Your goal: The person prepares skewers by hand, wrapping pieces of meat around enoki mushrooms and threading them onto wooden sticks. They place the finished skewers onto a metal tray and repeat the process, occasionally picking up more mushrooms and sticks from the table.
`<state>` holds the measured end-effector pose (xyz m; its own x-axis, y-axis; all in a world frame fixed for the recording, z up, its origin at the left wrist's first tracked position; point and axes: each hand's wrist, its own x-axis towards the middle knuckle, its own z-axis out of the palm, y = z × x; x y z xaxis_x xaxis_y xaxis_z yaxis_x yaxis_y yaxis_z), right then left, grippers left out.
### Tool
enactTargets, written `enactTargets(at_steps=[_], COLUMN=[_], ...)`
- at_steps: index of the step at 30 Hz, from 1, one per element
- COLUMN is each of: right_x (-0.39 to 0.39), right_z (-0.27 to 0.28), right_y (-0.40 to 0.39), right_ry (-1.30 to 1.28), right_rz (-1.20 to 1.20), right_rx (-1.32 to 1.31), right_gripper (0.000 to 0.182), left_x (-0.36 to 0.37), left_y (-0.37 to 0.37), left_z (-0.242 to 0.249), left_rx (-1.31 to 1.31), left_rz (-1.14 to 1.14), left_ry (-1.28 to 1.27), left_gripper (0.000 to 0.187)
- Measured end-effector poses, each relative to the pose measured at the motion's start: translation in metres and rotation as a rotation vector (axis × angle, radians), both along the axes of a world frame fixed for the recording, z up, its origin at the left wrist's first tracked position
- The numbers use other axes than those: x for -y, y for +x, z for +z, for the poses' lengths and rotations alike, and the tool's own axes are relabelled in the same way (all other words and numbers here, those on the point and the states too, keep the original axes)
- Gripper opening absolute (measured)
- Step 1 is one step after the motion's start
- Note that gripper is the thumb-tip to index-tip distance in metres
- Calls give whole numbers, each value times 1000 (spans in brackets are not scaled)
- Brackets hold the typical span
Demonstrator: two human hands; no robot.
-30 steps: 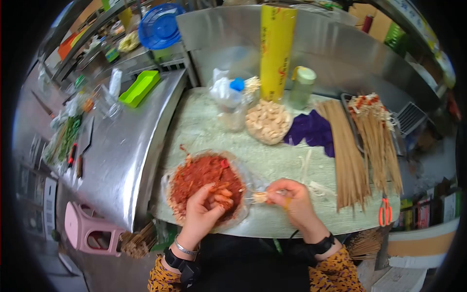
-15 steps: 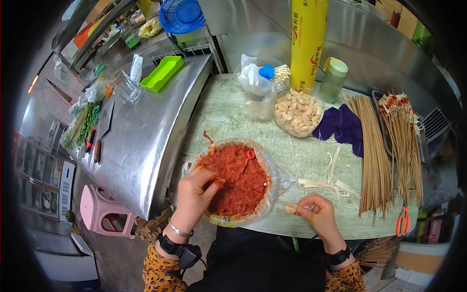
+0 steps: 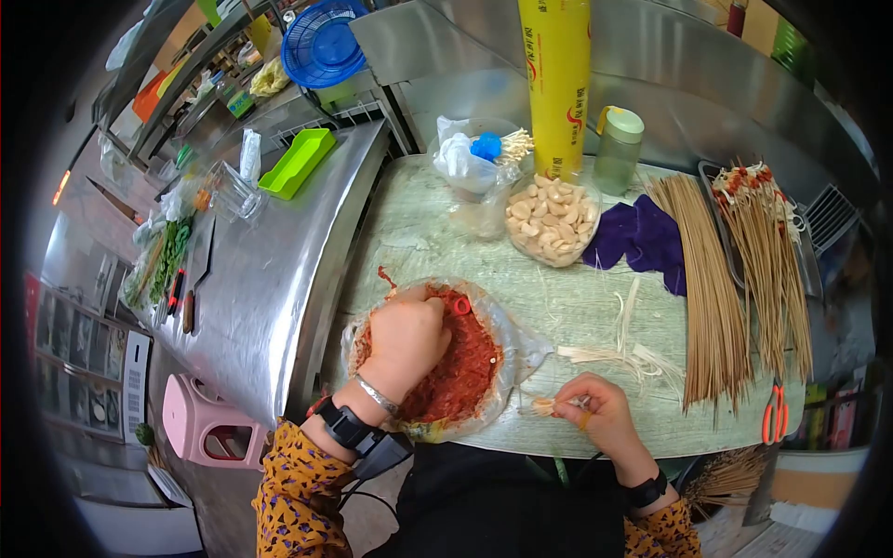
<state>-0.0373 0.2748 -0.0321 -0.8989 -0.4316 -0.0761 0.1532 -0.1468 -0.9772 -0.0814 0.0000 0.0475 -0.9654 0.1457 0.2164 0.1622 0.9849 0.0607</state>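
Pinched btwn thumb & fingertips of R hand (image 3: 595, 414): small pale bundle (image 3: 542, 405), long axis approx. side to side, orange-tinged free end pointing L twd red paste (image 3: 460, 367). Just beside plastic liner (image 3: 519, 342), to its R & a bit nearer in; apart from the paste itself. R hand nearly closed, w/ remaining fingers curled in.

Over the paste, reaching in from near L: L hand (image 3: 409, 330), back of hand up, fingertips pointing down & hidden. Can't tell how far spread, or whether gripping anything. Nearer to paste: L hand, clearly. Nearer to bundle: R hand, obv.

From L hand to bundle: to the R & slightly nearer in, w/ near-R part of paste & liner in between.

Just beyond R hand on tabletop (image 3: 400, 219): loose pale strands (image 3: 637, 355), mostly side to side, w/ one strip pointing away. Farther R, well apart from both hands: thin sticks (image 3: 712, 298), long axis near-to-far, & scissors (image 3: 774, 416) close to R end.
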Motion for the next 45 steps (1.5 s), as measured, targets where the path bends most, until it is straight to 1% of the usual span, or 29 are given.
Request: enactTargets(at_steps=[2,4,5,7,8,9,11,12,14,15,17,18,22,24,25,27,28,30,31,33,34,36,37,39,40,41,43,44,45], right_x=[-1,-2,-2,-2,-2,-2,-1,0,1,1,1,2,1,2,2,2,3,4,4,5,7,13,19,32,40,47,60,65,67], right_z=[0,0,-1,-1,-1,-1,-1,-1,-1,-1,0,0,1,0,-2,-4,-2,4,9,24,36,67,80,101,106,108,106,104,100], right_y=[0,0,0,0,0,-1,0,0,0,0,0,0,1,2,2,3,4,6,6,6,4,-1,-3,-6,-6,-7,-12,-13,-15], right_ry=[2,4,6,6,13,20,1,-18,-20,-18,-20,-23,-15,3,6,40,45,121,130,149,160,235,246,280,264,276,224,236,242], right_rz=[1,1,1,2,8,14,9,4,4,-1,0,-4,-1,-4,-2,-2,-1,-6,-8,32,29,150,146,280,283,278,260,209,209], right_rx=[-6,-16,-10,-4,-15,-26,-24,-22,-7,13,4,-2,11,-23,-27,-61,-66,-44,-46,-135,-135,-264,-263,-496,-530,-529,-626,-649,-650], right_gripper=[10,10,10,10,10,10,11,11,11,11,11,11,11,9,9,9,9,10,10,11,11,11,11,10,8,8,14,13,13], left_x=[4,13,21,41,47,52,59,59,59,58,57,56,40,44,44,39,35,26,25,22,23,26,22,9,2,-3,-11,-16,-18], left_y=[1,3,3,4,4,6,13,17,28,31,38,41,51,55,56,59,61,66,66,66,66,64,66,74,75,77,82,82,84], left_z=[4,8,8,5,5,6,8,10,15,13,9,10,16,7,7,10,12,14,9,-6,-8,-12,-13,-11,-6,-4,-3,-4,-6], left_rx=[22,77,76,302,372,371,662,659,781,777,784,826,745,737,733,724,721,596,598,255,257,118,119,458,494,502,508,523,524], left_rz=[18,59,55,81,71,71,208,210,250,251,186,130,186,11,7,84,79,71,65,-65,-70,-211,-217,25,125,117,86,-3,-7], left_ry=[12,138,135,364,503,501,1123,1121,1555,1557,1702,1826,1916,1755,1758,1614,1619,1614,1622,1270,1281,945,956,1708,1831,1839,2006,2127,2132], left_gripper=[17,17,17,17,13,13,10,10,17,17,26,26,21,19,19,18,18,21,21,21,21,23,23,25,26,26,25,22,22])
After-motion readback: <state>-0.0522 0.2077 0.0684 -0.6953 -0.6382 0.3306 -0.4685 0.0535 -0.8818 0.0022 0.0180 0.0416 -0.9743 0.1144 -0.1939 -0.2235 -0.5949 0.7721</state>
